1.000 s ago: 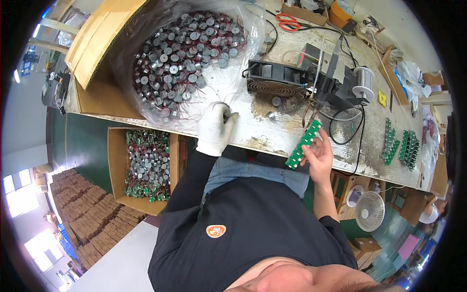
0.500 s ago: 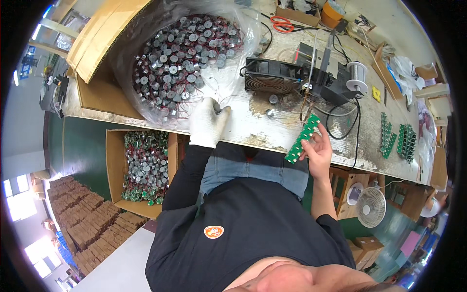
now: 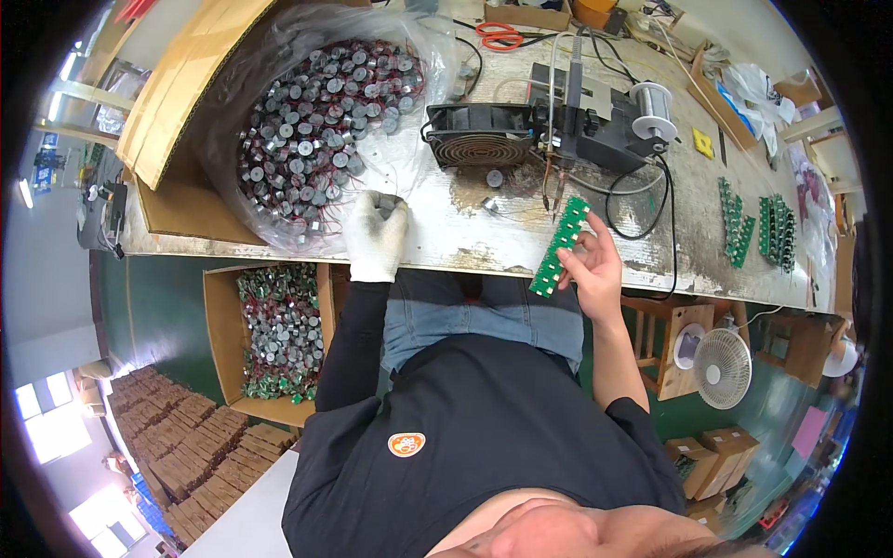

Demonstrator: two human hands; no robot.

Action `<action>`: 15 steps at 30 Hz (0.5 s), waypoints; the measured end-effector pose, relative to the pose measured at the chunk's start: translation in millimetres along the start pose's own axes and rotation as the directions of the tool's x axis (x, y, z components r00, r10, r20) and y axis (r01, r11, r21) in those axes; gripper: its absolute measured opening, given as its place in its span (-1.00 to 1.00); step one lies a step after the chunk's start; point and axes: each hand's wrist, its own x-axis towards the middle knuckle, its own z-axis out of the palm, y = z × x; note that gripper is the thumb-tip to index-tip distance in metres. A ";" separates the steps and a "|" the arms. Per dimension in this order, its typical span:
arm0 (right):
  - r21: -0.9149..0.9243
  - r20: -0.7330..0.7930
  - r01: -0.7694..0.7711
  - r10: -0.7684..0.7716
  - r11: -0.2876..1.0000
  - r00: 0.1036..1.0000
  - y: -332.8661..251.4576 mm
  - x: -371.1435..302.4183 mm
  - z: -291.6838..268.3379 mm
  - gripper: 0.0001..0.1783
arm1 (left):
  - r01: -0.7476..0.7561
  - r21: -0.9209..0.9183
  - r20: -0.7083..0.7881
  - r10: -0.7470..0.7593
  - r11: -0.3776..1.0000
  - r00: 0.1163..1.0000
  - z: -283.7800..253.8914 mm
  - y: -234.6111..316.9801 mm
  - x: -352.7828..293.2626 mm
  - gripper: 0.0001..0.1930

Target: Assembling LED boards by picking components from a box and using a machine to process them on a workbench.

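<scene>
My left hand (image 3: pixel 377 240), in a white glove with grey fingertips, is curled closed at the bench's front edge beside the plastic bag. Thin wire ends show by its fingertips, but what lies inside the fingers is hidden. My bare right hand (image 3: pixel 595 272) grips a green circuit board strip (image 3: pixel 561 244) between thumb and fingers, tilted over the bench edge. Just beyond the strip's upper end is the metal tip of a soldering stand (image 3: pixel 549 191). Two small round metal parts, one a grey disc (image 3: pixel 494 177) and one with wires (image 3: pixel 489 205), lie between the hands.
A clear bag (image 3: pixel 219 130) heaped with wired round metal parts (image 3: pixel 316 139) lies in a cardboard box. A black fan (image 3: pixel 479 138), a solder spool (image 3: pixel 653 112) and red-handled scissors (image 3: pixel 499 36) stand beyond. More green boards (image 3: pixel 777 232) lie right. Below left is another filled box (image 3: pixel 223 325).
The view has shifted, moving the bench contents leftward. My left thumb, which stuck out to the right, is now tucked in against the fingers. The right hand still holds the board.
</scene>
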 end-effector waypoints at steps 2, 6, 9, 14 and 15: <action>0.010 -0.002 -0.011 0.011 1.000 1.000 -0.2 -0.1 0.1 -0.26 | 0.111 -0.147 0.068 -0.101 0.983 0.993 -2.6 6.1 0.4 -0.86; -0.001 0.014 -0.013 0.013 1.000 1.000 0.2 0.5 -0.4 -0.27 | 0.095 -0.363 0.015 -0.096 0.927 0.995 -9.4 13.0 -2.2 -0.80; 0.003 0.014 -0.009 0.009 1.000 1.000 1.8 0.5 -1.8 -0.26 | 0.125 -0.411 0.062 -0.110 0.903 0.992 -11.9 21.7 -6.4 -0.76; 0.014 -0.001 -0.033 0.033 0.999 0.999 -0.7 1.1 -0.7 -0.22 | 0.208 -0.567 0.210 -0.104 0.797 0.972 -0.4 33.5 -24.3 -0.74; 0.012 0.008 -0.022 0.022 1.000 1.000 -1.2 0.7 -0.7 -0.20 | 0.164 -0.547 0.193 -0.067 0.821 0.979 4.6 34.3 -27.8 -0.79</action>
